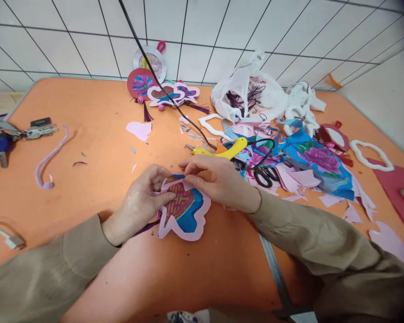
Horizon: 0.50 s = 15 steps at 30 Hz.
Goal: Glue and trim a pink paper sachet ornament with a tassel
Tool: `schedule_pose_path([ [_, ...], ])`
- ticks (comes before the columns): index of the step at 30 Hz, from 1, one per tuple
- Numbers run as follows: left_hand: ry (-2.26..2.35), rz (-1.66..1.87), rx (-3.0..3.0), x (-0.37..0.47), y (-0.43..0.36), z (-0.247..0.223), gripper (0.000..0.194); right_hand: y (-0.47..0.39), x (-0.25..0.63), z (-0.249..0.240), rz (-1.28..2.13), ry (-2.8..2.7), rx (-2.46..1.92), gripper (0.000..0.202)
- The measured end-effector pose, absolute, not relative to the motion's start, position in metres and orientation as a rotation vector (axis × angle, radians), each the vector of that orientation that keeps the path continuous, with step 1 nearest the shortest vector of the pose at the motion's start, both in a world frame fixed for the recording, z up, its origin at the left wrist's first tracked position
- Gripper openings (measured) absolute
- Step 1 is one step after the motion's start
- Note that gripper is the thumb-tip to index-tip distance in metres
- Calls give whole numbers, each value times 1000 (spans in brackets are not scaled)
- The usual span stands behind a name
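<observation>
A scalloped pink-edged tassel ornament (190,220), with a blue and purple-gold patterned fabric face, is held over the table. My left hand (139,202) is closed on its left side, the thumb lying across the patterned face. At the upper edge, my right hand (213,179) has thumb and fingers pinched together; whether a small piece is between the fingertips I cannot make out. A dark purple tassel (146,228) trails out below my left hand. Just beyond my right hand lies a yellow glue gun (230,150), its nozzle pointing left.
A black cord (148,63) hangs across the view. Finished-looking tassel ornaments (164,95) lie by the tiled wall. On the right are a white plastic bag (249,89), rose-printed blue fabric (318,157), black-handled scissors (265,177) and pink scraps. Keys (40,131) and a purple strip (50,157) lie left.
</observation>
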<state>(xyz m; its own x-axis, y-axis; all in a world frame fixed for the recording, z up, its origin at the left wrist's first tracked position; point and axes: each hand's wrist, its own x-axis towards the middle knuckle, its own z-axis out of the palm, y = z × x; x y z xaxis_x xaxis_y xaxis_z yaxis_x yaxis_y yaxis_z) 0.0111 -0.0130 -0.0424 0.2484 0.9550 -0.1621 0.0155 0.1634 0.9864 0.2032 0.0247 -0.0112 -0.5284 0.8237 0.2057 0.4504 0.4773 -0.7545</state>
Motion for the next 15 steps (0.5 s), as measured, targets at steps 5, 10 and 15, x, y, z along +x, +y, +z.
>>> schedule_pose_path([
  [5, 1121, 864, 1196, 11, -14, -37, 56, 22, 204, -10, 865, -2235, -1106, 11],
  [10, 1123, 855, 1210, 9, -14, -36, 69, 22, 200, -14, 867, -2206, -1155, 11],
  [15, 1149, 854, 1241, 8, -14, -39, 70, 25, 198, -23, 987, -2045, -1110, 13],
])
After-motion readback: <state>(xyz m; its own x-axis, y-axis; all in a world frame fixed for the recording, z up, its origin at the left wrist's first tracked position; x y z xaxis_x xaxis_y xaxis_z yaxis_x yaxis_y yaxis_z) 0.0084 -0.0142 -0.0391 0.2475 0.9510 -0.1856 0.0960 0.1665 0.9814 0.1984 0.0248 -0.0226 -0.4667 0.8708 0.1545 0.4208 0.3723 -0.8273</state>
